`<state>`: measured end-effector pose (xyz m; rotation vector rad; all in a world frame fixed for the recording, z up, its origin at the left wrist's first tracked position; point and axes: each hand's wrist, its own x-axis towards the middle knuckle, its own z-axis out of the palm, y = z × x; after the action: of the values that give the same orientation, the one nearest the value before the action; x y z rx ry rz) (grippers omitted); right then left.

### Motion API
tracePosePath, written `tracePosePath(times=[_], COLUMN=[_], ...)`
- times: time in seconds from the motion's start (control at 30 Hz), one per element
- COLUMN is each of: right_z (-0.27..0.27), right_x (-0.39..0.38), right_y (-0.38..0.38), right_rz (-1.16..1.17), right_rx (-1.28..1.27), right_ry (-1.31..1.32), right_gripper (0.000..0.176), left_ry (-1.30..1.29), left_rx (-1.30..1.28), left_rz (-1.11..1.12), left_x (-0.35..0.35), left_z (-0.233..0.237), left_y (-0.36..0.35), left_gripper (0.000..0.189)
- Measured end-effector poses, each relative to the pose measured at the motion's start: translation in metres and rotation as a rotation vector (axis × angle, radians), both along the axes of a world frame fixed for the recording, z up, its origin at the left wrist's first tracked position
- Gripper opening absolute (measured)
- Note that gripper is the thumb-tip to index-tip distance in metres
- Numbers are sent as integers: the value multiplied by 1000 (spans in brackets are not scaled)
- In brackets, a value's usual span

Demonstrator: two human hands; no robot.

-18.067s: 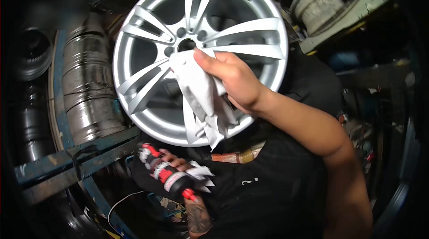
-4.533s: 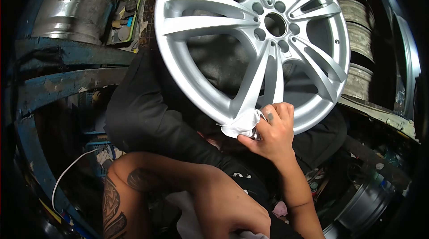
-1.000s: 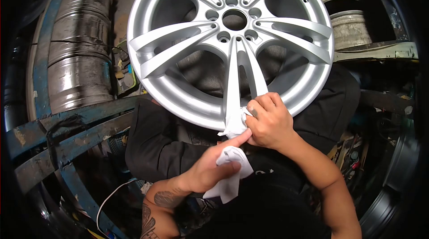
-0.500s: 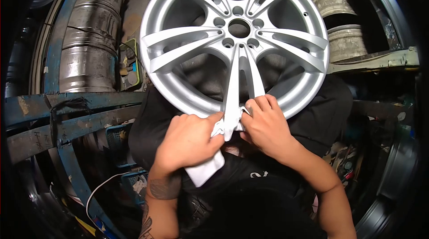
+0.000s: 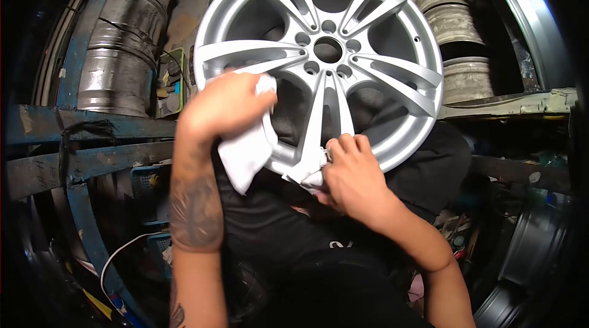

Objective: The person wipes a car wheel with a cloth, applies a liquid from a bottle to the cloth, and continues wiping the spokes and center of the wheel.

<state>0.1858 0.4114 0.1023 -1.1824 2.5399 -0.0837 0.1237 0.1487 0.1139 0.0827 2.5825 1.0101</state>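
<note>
In the grip of the right hand [image 5: 351, 171], a bunched white cloth [image 5: 305, 170] is held, closed in by bent fingers and laid against the lower edge of the wheel, at the foot of the lowest pair of spokes. In the grip of the left hand [image 5: 230, 106], a hanging white cloth [image 5: 247, 153] is pinched, its top gathered at the thumb and fingers and its loose part let down over the lower left of the wheel's edge. The left hand is blurred, and whether the wheel is touched by it or by its cloth cannot be told. The left forearm [image 5: 196, 205] is marked with dark tattoos.

The silver wheel [image 5: 316, 121] is set face up, tilted, above the lap, with dark trousers [image 5: 445, 165] seen beneath and beside it. Its face is divided by five pairs of spokes, and its round centre opening is ringed by five bolt holes. Nearer the body, a black shirt [image 5: 343, 294] is seen.

Farther out on the left, large metal cylinders [image 5: 118, 76] are lined up beyond a worn blue metal frame [image 5: 40, 125], with a green-edged tray [image 5: 172, 86] just beside them. Below the frame, blue baskets [image 5: 147, 196] and a white cable [image 5: 116, 254] are seen. On the right, dull wheel barrels [image 5: 463, 52] are stacked behind a pale beam [image 5: 515, 105].
</note>
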Motion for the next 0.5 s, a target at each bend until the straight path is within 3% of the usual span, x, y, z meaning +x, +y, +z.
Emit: tracePosePath(times=[0.1, 0.2, 0.27, 0.33, 0.43, 0.5], right_z=[18, -5, 5, 13, -4, 10], right_x=[5, -11, 3, 5, -9, 0], right_y=[4, -2, 1, 4, -4, -1], right_rz=[23, -35, 3, 14, -30, -9], right_rx=[-45, 34, -22, -114, -47, -60], right_ry=[-31, -103, -5, 47, -11, 9], right_gripper=[43, 41, 39, 36, 36, 34], left_ry=[-7, 71, 181, 270, 109, 222], left_rx=[72, 172, 248, 341, 490, 477], left_rz=[70, 199, 253, 255, 413, 356], left_x=[-55, -89, -92, -93, -83, -90], left_z=[-2, -46, -75, -68, -57, -75], left_y=[-18, -43, -49, -51, -40, -46], left_gripper=[32, 30, 29, 30, 33, 35])
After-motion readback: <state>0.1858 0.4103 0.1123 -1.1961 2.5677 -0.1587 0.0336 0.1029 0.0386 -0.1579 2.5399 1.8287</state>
